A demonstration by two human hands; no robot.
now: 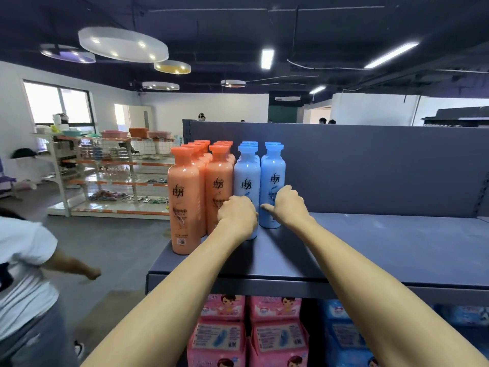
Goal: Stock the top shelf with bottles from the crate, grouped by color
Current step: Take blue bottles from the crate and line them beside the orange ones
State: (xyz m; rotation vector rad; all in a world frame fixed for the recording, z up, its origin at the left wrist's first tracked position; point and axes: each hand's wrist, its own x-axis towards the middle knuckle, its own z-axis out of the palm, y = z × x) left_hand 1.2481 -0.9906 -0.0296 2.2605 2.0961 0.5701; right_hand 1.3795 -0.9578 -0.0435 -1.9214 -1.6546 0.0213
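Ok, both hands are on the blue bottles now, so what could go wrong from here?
1. The left hand grips the left blue bottle tight beside the orange bottles; a sideways nudge might knock these tall, narrow bottles over.
2. The front orange bottle stands near the shelf's left edge and could fall off.
3. The right hand holds the right blue bottle low, so pushing it back may tip it.

On your top shelf (370, 242), 2 bottle rows (201, 186) stand at 10 o'clock. Touching them at 12 are 2 more rows (274, 165), whose front bottles (247, 176) your left grip (236, 214) and right grip (287, 205) hold. Packets (248, 329) lie beneath at 6.
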